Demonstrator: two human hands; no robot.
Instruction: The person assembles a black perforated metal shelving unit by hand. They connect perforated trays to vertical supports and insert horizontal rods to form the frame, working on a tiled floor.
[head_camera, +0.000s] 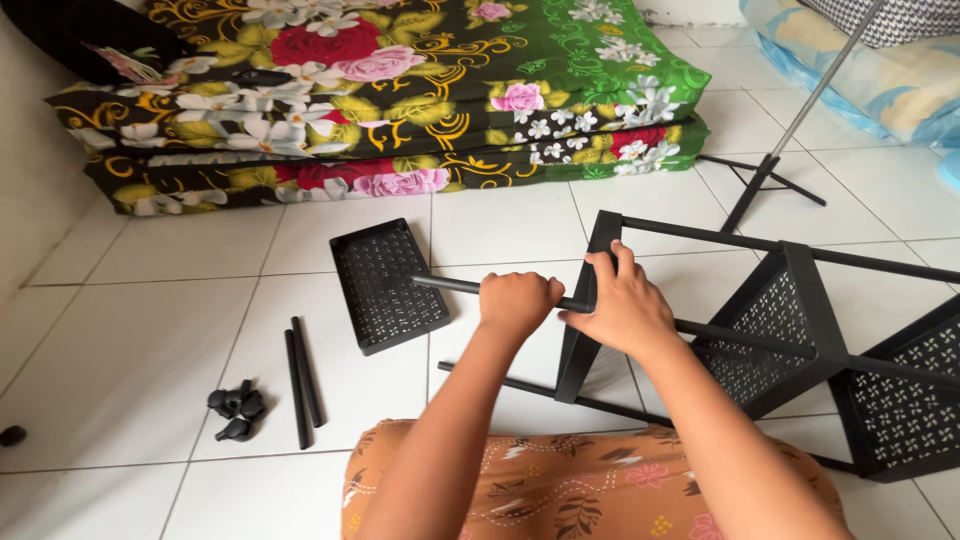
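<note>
Left hand (518, 300) fisted tight around black rod (450, 286), right hand (622, 305) gripping black shelf frame (600, 240) corner, loose shelf tray (388, 285) and two spare rods (302, 380) on tile floor (130, 340).

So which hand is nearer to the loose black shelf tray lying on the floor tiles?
Left. The left hand grips the black pole just right of the tray. The right hand is farther right, at the rack frame.
</note>
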